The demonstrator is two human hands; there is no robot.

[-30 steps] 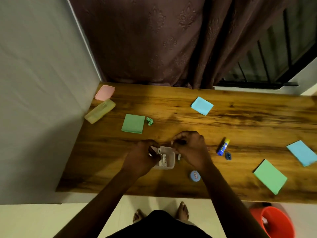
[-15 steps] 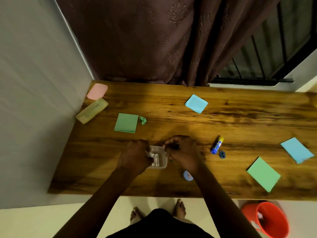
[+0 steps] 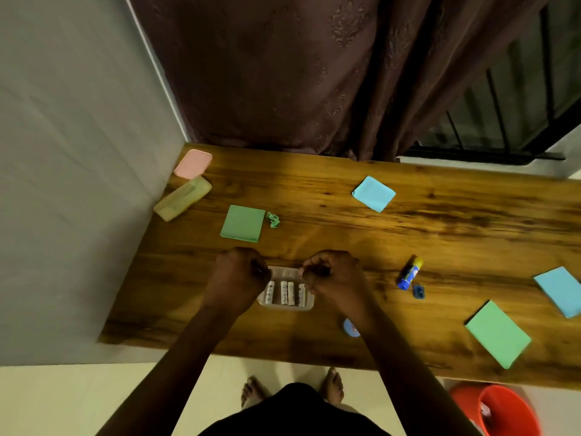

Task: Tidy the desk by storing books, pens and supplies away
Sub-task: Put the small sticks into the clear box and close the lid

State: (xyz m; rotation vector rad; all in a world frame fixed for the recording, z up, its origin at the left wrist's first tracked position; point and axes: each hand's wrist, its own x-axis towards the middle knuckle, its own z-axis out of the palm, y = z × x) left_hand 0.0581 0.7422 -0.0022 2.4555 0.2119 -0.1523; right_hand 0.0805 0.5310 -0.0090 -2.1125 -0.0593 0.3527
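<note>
A small clear plastic box (image 3: 284, 305) sits near the desk's (image 3: 345, 240) front edge and holds several white sticks (image 3: 287, 292) side by side. My left hand (image 3: 235, 278) grips the box's left end with curled fingers. My right hand (image 3: 333, 278) is curled at its right end, fingertips on the far right corner; what lies under them is hidden. A blue glue stick (image 3: 410, 273) and a small blue sharpener (image 3: 418, 291) lie to the right. A round blue item (image 3: 349, 327) peeks out beside my right wrist.
Green note pads (image 3: 243, 223) (image 3: 498, 333), blue note pads (image 3: 373, 193) (image 3: 559, 291) and a crumpled green scrap (image 3: 273, 219) lie scattered. A pink lid (image 3: 193, 164) and a yellowish case (image 3: 182, 198) sit at the far left by the wall. A red bucket (image 3: 503, 410) stands on the floor.
More white sticks now lie in a row in the box. Both hands stay at its two ends, and my right hand has shifted from over the box to its right corner.
</note>
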